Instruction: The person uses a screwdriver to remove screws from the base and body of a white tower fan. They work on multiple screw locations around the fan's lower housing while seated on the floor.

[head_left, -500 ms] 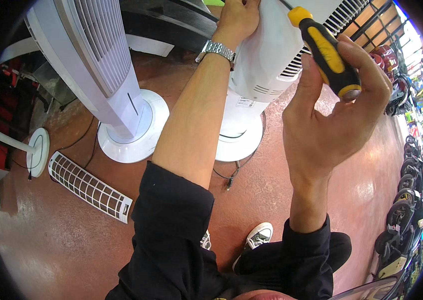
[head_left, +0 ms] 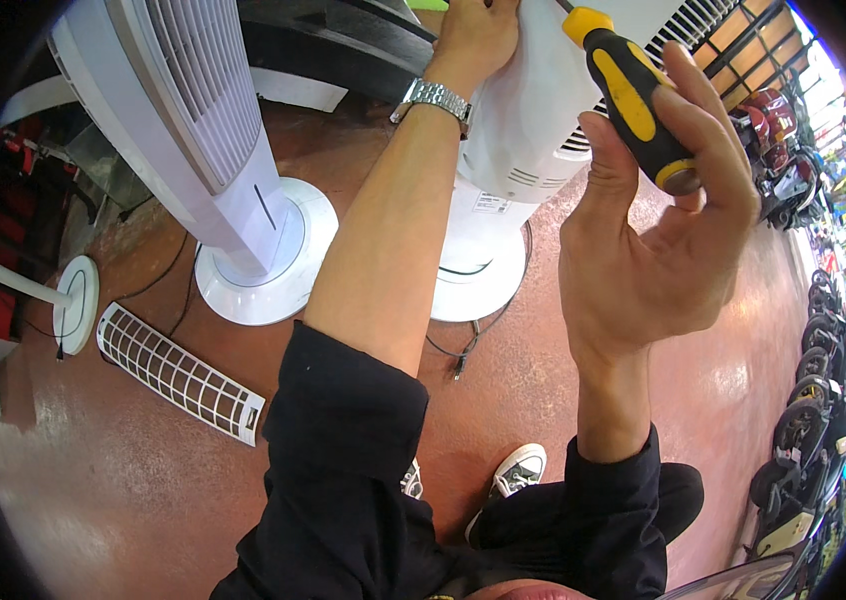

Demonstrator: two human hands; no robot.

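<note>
A screwdriver (head_left: 628,95) with a black and yellow handle slants across the upper right, its shaft running out over the top edge. My right hand (head_left: 658,230) has its fingers curled against the handle, while the thumb stands a little off it. Behind the tool is a white tower fan (head_left: 523,130), with vents and a label low on its back, on a round white base. At the fan's upper left side, my left hand (head_left: 478,45) rests against the housing. Its fingertips are mostly cut off by the top edge, and a metal watch circles that wrist.
Another tower fan (head_left: 198,110) stands to the left on a round base. A long white grille (head_left: 178,372) lies on the reddish floor, with a power cord plug (head_left: 459,370) near the worked-on fan. Parked motorcycles (head_left: 803,425) line the right side.
My right hand and the screwdriver have shifted slightly left. Its index finger has straightened upward and the thumb has moved away from the handle. My left hand stays in place.
</note>
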